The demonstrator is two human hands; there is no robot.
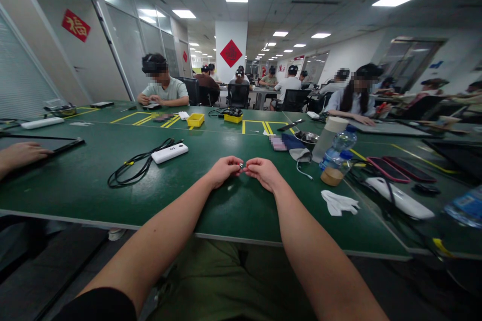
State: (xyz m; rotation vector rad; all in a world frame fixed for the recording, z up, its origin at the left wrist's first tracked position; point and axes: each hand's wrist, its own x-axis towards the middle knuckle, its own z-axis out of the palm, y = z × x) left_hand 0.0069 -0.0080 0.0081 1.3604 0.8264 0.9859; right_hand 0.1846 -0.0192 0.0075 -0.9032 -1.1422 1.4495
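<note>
Green tabletop [94,205] runs across a long office under ceiling lights, with a red diamond sign [76,25] on the left door bearing the gold character 福; the character on the red diamond [231,53] on the pillar is too dim to read. Between the fingertips of both hands, above the near part of the table, is a tiny shiny piece [241,165]. It lies to the right of the left hand [223,172] and to the left of the right hand [265,174], seemingly nearer the left. Its long axis is too small to make out. Left thumb and fingers appear to pinch it; the right fingertips are drawn together just beside it, and whether they grip anything I cannot tell. Dark marks on the white device [169,153], to the far left of the hands, are not legible, nor is the blue label on the bottle [467,206] at right.
</note>
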